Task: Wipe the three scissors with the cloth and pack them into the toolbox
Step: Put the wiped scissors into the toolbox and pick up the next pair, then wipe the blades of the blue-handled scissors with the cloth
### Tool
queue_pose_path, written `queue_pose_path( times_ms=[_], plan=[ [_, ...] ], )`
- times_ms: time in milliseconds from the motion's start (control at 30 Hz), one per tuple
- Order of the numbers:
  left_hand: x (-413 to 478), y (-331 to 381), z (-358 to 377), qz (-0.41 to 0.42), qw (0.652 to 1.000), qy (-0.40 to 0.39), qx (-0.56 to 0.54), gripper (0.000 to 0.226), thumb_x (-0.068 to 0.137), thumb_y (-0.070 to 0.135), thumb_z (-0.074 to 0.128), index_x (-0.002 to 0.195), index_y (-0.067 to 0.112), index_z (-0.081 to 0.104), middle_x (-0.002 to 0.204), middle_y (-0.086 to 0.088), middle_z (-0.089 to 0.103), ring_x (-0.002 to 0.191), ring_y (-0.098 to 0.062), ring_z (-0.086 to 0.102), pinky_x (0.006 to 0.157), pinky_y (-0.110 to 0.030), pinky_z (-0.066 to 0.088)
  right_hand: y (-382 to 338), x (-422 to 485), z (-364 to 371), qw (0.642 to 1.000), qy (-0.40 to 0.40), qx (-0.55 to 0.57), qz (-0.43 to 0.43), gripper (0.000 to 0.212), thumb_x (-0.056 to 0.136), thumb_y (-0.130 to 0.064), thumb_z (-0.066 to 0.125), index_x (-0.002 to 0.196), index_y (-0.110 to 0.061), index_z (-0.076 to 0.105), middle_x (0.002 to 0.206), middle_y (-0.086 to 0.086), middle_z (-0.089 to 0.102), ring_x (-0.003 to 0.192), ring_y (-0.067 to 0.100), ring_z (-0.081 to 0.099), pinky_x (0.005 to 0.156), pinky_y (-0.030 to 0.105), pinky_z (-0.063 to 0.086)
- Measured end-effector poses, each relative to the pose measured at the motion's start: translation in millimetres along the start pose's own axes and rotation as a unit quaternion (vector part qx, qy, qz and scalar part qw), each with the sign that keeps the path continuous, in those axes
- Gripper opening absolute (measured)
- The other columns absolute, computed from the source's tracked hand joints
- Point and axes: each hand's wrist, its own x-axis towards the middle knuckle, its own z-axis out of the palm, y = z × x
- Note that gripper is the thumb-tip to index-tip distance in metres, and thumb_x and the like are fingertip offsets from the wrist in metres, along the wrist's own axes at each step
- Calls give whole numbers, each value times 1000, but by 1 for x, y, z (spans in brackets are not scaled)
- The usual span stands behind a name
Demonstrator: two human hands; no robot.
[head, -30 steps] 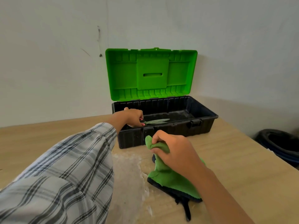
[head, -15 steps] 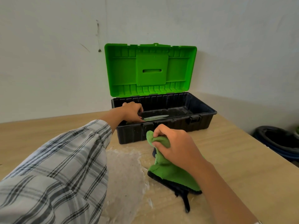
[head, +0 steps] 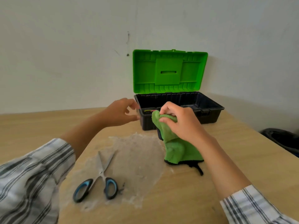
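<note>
The black toolbox [head: 208, 109] stands at the back of the table with its green lid [head: 169, 71] upright. Inside its left end I see a sliver of yellow and red, probably scissor handles [head: 149, 110]. My left hand [head: 121, 112] hovers just left of the box, fingers apart, holding nothing. My right hand [head: 181, 122] is closed on the top of the green cloth [head: 174, 147], whose lower end rests on the table. A pair of scissors with black and blue handles [head: 101, 180] lies with its blades apart on a dusty white patch near me.
The wooden table [head: 242, 159] ends at the right, where a dark bin [head: 283, 139] sits below. A white wall stands right behind the toolbox. The powdery white patch [head: 137, 159] spreads over the table's middle.
My left hand has let go of the scissors in the toolbox and pulled back out to the left. My view has shifted left and down, bringing the blue-handled scissors into sight.
</note>
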Motion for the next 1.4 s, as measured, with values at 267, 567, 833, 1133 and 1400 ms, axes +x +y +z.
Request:
queue_pose_path(
  times_ms=[267, 567, 833, 1133, 1400],
  plan=[
    [-108, -20, -21, -185, 941, -261, 107, 52, 71, 63, 73, 98, 21, 61, 102, 2, 63, 82, -14, 64, 74, -29, 54, -66, 4, 34, 998, -61, 25, 10, 14, 91, -24, 72, 100, -26, 62, 113, -4, 74, 111, 14, 69, 103, 45, 52],
    [-150, -33, -7, -221, 942, -244, 68, 34, 71, 39, 83, 86, 12, 69, 81, -2, 71, 70, -16, 71, 63, -24, 59, -102, 2, 63, 996, -81, 22, 33, 13, 90, -25, 73, 98, -27, 63, 110, -3, 73, 111, 12, 66, 105, 46, 50],
    [-149, -43, -9, -234, 961, -143, -18, 23, 79, 26, 74, 83, 4, 72, 76, -8, 72, 62, -15, 60, 54, -22, 48, -108, 4, 68, 996, -77, 20, 36, 13, 90, -26, 73, 99, -27, 63, 111, -2, 73, 112, 12, 65, 105, 47, 50],
    [-128, -48, -30, -297, 904, 48, -305, 12, 91, 11, 66, 91, -1, 70, 79, -11, 64, 70, -17, 64, 62, -28, 62, -112, 28, 69, 997, -43, 54, 36, 13, 90, -27, 75, 97, -26, 64, 108, -5, 73, 110, 10, 65, 106, 48, 49],
    [-109, -33, -70, -214, 873, 256, -357, 12, 82, 20, 78, 74, 14, 71, 73, -2, 64, 63, -12, 62, 64, -24, 55, -128, 62, 52, 983, 92, 149, 54, 16, 90, -29, 75, 100, -21, 65, 88, -18, 71, 87, 9, 72, 79, 28, 59]
  ],
)
